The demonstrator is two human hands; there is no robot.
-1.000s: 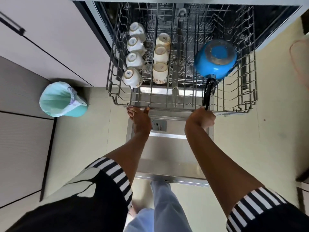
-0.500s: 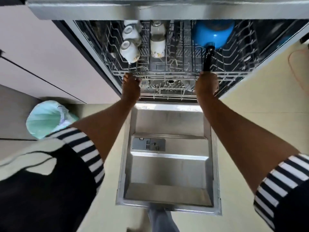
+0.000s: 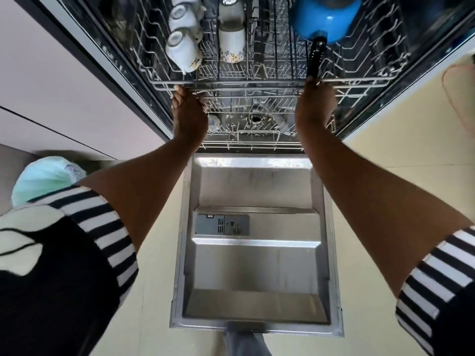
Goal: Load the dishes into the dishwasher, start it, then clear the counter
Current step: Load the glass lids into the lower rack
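The wire upper rack [image 3: 244,84] sits almost fully inside the dishwasher. It carries upside-down white cups [image 3: 183,51], cream mugs [image 3: 231,44] and a blue pan [image 3: 326,16] whose black handle [image 3: 317,59] points at the front rail. My left hand [image 3: 189,111] grips the rail's left part. My right hand [image 3: 314,104] grips the rail just below the pan handle, fingers curled. The lower rack [image 3: 252,134] shows beneath the hands.
The dishwasher door [image 3: 257,265] lies open and flat in front of me, with its detergent dispenser [image 3: 222,224] facing up. A bin with a pale green bag [image 3: 43,176] stands on the floor at left beside the cabinet fronts [image 3: 64,86]. A pinkish mat [image 3: 460,93] lies at right.
The upper rack has slid from fully pulled out to nearly inside the dishwasher, with both hands following on its front rail. The door surface is now uncovered.
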